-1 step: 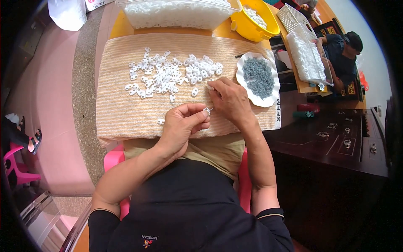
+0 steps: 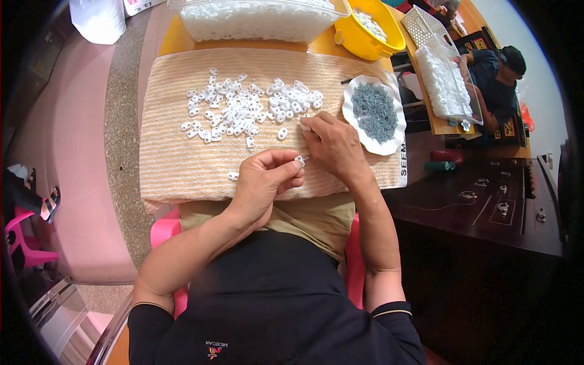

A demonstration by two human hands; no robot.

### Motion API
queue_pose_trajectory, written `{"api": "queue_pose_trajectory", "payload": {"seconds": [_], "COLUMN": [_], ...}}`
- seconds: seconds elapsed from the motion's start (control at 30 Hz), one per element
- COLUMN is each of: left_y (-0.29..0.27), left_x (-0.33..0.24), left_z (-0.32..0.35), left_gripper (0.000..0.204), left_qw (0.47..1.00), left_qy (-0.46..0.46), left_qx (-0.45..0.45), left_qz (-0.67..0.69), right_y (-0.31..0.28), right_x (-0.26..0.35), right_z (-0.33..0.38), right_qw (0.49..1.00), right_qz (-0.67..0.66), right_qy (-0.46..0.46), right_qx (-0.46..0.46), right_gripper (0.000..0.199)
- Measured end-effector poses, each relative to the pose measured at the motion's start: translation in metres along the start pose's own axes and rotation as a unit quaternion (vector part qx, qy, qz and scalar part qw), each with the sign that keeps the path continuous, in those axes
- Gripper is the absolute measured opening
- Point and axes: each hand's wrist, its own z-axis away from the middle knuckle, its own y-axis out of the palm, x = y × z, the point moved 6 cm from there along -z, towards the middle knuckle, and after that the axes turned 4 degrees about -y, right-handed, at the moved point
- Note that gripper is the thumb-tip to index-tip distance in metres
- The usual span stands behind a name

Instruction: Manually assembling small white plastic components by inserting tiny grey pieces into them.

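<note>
My left hand [image 2: 271, 176] is closed in a pinch on a small white plastic clip [image 2: 298, 160]. A thin metal nail [image 2: 305, 159] sticks out of that clip toward the right. My right hand [image 2: 334, 146] is bent down over the cloth, its fingertips closed on a small white piece [image 2: 305, 123] that they mostly hide. Beyond both hands lies a loose heap of white two-hole clips [image 2: 237, 112], with a second cluster of rounder white clips [image 2: 289, 100] beside it. One single clip [image 2: 282, 134] lies just left of my right fingertips, another [image 2: 233, 176] by my left hand.
A white scalloped dish [image 2: 395, 143] of grey nails stands at the right on the striped cloth [image 2: 167, 164]. At the back are a clear bin [image 2: 243, 33] of white parts and a yellow basin [image 2: 392, 48]. A person [image 2: 496, 79] sits at another table, far right.
</note>
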Motion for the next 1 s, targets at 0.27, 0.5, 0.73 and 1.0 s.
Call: {"api": "queue_pose_trajectory", "payload": {"seconds": [0.27,0.5,0.73,1.0], "left_y": [0.0,-0.001,0.0,0.0], "left_x": [-0.001,-0.002,-0.002,-0.002], "left_z": [0.0,0.001,0.0,-0.001], "left_gripper": [0.017,0.018,0.018,0.017], "left_qw": [1.0,1.0,1.0,1.0], "left_qy": [0.0,0.001,0.0,0.006], "left_qx": [-0.006,0.0,-0.003,-0.001], "left_qz": [-0.008,0.0,0.003,0.003], "right_y": [-0.001,-0.003,-0.003,0.007], "right_x": [-0.001,-0.005,-0.025,-0.031], "right_z": [-0.001,0.004,0.026,0.043], "right_qw": [0.997,0.992,0.953,0.875], "right_qz": [-0.015,-0.037,-0.274,-0.443], "right_qy": [0.01,0.036,0.104,0.179], "right_qx": [0.082,0.111,0.081,0.082], "right_gripper": [0.016,0.015,0.028,0.029]}}
